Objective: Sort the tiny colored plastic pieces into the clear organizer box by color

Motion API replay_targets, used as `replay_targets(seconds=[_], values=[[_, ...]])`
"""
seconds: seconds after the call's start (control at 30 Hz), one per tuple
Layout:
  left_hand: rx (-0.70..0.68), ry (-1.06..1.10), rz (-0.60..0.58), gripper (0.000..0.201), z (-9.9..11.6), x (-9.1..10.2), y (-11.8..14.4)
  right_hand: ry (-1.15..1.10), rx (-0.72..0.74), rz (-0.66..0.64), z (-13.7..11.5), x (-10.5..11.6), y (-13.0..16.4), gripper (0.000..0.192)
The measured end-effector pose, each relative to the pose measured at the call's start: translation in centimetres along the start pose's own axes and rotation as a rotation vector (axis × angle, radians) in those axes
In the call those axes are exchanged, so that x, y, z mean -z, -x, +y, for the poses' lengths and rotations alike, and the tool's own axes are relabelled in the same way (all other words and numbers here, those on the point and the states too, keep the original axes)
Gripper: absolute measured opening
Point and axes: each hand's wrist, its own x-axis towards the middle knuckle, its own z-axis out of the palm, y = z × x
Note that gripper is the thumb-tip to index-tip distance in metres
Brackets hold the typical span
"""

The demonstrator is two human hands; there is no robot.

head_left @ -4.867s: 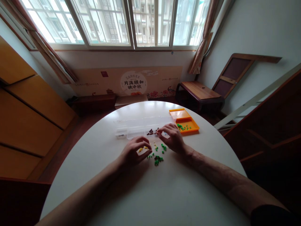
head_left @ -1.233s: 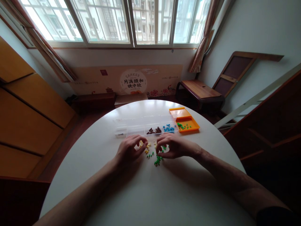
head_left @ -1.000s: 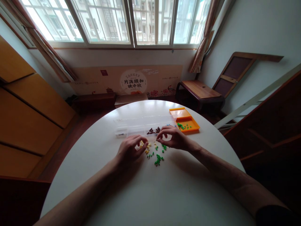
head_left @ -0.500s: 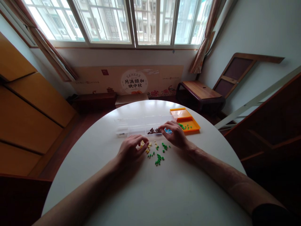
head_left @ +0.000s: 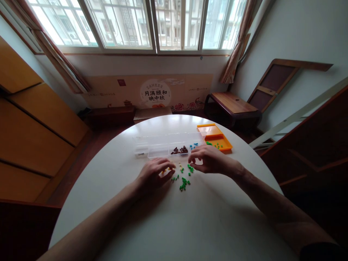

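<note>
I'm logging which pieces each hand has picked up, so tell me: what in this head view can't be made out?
- Whether the left hand holds a yellow piece: its curled fingers hide it.
- The right hand grip: too small to tell pinching from hovering over the green pieces.
- Shapes of the brown pieces in the clear box: too small.

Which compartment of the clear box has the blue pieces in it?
The right-end compartment of the clear organizer box, holding the blue pieces. It is next to the orange tray; the neighbouring compartment holds dark brown pieces.
</note>
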Motion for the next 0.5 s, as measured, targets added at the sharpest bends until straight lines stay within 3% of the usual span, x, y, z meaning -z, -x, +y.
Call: replay_targets(seconds=[0.2, 0.5], values=[[-0.026, -0.028, 0.011, 0.01, 0.1, -0.1, -0.1, 0.059, -0.096, -0.053, -0.7, -0.1, 0.3, 0.009], [-0.026, -0.042, 0.008, 0.013, 0.0, -0.2, -0.1, 0.108, -0.094, -0.04, -0.6, -1.2, 0.3, 0.014]])
